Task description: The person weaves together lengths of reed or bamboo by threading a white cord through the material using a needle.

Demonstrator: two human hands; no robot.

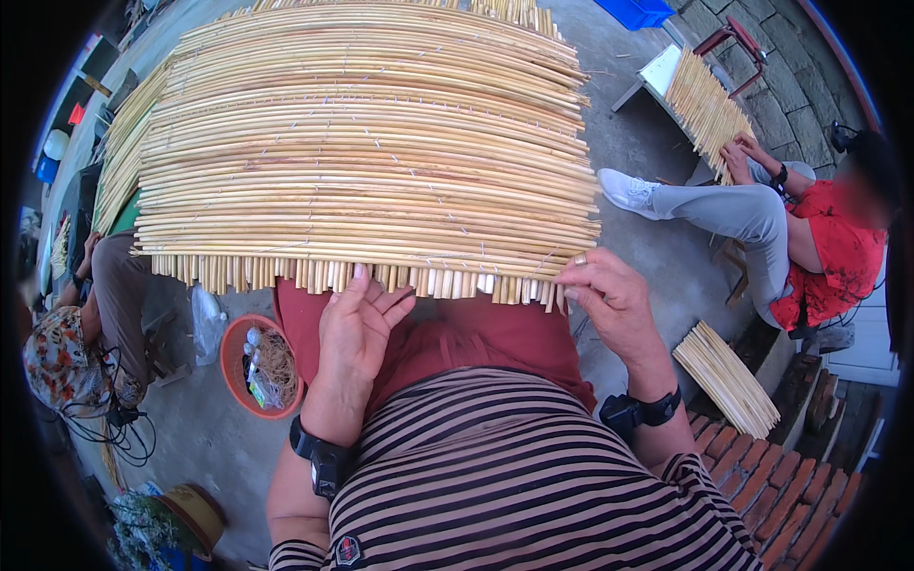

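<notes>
A mat of pale straw-coloured sticks (pixel 362 143), tied with thin thread, spreads across the upper middle, over my lap, with a row of short stick ends along its near edge. My left hand (pixel 362 324) is palm up below that edge, its thumb tip at the stick ends and its fingers loosely apart. My right hand (pixel 605 295) grips the mat's near right corner between thumb and fingers.
At right, a person in red (pixel 824 247) handles another stick mat (pixel 709 105); a stick bundle (pixel 724 376) lies below, beside bricks (pixel 762 476). At left sit another person (pixel 57 352), an orange basin (pixel 233 381) and a potted plant (pixel 152 523). A blue crate (pixel 628 11) is beyond.
</notes>
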